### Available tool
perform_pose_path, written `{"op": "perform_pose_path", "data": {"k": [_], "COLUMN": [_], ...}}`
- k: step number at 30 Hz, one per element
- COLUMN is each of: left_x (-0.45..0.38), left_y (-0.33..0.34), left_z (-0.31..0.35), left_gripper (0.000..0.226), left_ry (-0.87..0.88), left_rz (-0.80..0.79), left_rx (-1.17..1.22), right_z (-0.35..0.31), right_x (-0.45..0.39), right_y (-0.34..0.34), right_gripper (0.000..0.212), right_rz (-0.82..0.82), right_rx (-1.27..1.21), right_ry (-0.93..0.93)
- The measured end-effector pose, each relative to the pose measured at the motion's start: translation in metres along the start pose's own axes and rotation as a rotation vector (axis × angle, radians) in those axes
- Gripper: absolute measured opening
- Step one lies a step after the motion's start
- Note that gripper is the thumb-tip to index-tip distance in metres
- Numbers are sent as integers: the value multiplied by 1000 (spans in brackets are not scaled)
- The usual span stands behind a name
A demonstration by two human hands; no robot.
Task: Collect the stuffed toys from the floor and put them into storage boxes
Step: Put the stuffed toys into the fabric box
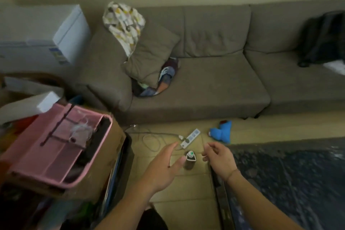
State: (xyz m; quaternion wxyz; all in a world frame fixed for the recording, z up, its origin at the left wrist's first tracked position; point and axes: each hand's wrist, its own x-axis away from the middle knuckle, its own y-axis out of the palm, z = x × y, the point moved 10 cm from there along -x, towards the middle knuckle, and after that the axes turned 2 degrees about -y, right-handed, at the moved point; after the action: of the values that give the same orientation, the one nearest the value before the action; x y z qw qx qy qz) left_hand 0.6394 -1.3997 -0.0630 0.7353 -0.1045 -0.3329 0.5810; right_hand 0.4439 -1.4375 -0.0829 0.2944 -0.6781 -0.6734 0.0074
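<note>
A blue stuffed toy (221, 132) lies on the tiled floor just in front of the sofa. My left hand (164, 166) reaches forward over the floor with fingers straight and holds nothing. My right hand (218, 158) hangs beside it with fingers loosely curled and empty, below and left of the toy. A pink storage basket (54, 147) sits on a cardboard box (104, 170) at the left. The frame is blurred.
A brown sofa (214, 84) with a cushion (149, 56) and patterned cloths fills the back. A white power strip (190, 138) with cables and a small bottle (190, 159) lie on the floor between my hands. A dark plastic-covered surface (291, 179) is at the right.
</note>
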Motion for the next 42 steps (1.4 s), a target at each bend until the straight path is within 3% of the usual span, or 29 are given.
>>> {"op": "perform_pose_path", "data": {"k": [7,12,14,18,25,29,31,33,39,42], "left_x": [-176,-261,-294,-348,-437,-495,-531,-562,-652,-688], "left_y": [-15,11,30,64,140,189,225,262,358,395], "left_z": [22,76,99,133,118,83,44,-3,-144,-208], "left_gripper": [62,72,65,55,76,101,79,64,58,57], "left_ry": [94,152,162,174,172,172,134,92,0,-55], "left_rz": [-227,-408,-457,-490,-574,-604,-632,-652,-648,-644], "left_rx": [-90,-157,-169,-181,-293,-293,-289,-293,-260,-269], "right_z": [-28,-36,-26,-2,77,132,176,226,383,464], "right_x": [-112,-156,-174,-214,-302,-363,-402,-443,-569,-617], "right_y": [-20,-51,-68,-97,-116,-101,-82,-59,24,34], "right_gripper": [16,15,15,12,12,6,7,21,59,74], "right_rz": [255,343,386,389,325,302,285,258,42,38], "right_rx": [-102,-201,-260,-289,-279,-212,-182,-124,116,236], "right_ry": [115,202,252,329,487,538,548,590,648,678]}}
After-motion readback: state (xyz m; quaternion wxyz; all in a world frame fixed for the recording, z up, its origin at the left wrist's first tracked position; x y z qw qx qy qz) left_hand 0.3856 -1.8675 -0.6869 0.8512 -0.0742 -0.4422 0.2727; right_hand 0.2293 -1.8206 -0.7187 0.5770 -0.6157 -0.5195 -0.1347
